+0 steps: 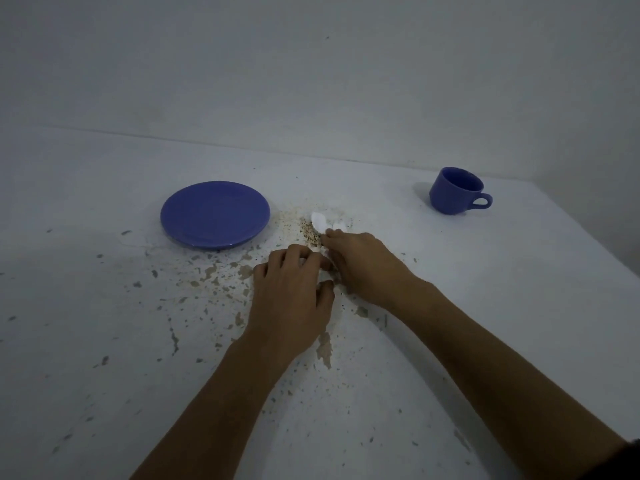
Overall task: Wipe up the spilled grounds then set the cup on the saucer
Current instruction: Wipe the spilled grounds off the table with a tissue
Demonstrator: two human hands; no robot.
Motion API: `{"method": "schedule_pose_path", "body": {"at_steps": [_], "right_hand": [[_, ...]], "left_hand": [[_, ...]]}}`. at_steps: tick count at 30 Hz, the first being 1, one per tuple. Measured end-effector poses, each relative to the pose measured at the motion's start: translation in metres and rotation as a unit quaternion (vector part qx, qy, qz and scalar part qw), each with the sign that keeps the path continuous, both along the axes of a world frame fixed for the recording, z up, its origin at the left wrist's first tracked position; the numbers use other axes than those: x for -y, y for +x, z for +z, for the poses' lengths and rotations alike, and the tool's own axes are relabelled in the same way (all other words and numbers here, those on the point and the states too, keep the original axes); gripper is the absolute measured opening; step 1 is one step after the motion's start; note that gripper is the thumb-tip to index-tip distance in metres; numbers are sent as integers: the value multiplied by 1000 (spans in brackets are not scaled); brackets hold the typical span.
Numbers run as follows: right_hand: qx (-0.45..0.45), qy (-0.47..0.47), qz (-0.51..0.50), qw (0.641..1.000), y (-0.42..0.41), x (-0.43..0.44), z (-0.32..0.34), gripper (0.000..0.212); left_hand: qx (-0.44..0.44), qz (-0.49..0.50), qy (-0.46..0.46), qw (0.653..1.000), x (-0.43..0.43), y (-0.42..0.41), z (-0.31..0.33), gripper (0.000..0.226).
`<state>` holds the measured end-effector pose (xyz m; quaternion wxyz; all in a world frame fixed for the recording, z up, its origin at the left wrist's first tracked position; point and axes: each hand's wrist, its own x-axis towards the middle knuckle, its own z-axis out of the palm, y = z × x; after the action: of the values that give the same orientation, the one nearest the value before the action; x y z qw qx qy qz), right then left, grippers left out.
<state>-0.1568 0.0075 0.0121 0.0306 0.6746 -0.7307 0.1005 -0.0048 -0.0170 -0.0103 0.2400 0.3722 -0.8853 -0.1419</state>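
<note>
Between saucer (214, 214) and cup (453, 192) — both hands pinching tissue (320, 221) over grounds (310, 233).

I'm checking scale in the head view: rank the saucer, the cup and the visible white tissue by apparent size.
1. Blue saucer
2. Blue cup, farther away, so true size is unsure
3. White tissue, mostly hidden under the right hand

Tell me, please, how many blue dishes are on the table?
2: the saucer left of the spilled grounds, and the cup far right, standing apart.
</note>
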Motion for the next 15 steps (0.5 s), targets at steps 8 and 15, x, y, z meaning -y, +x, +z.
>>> {"method": "schedule_pose_path", "body": {"at_steps": [8,15], "right_hand": [[12,-99,-49,994,-9,18,-5,22],[93,-108,-50,988,-6,5,-4,23]], "left_hand": [[-17,-2,5,1000,0,1,1,26],[-4,-1,1,1000,1,0,1,28]]}}
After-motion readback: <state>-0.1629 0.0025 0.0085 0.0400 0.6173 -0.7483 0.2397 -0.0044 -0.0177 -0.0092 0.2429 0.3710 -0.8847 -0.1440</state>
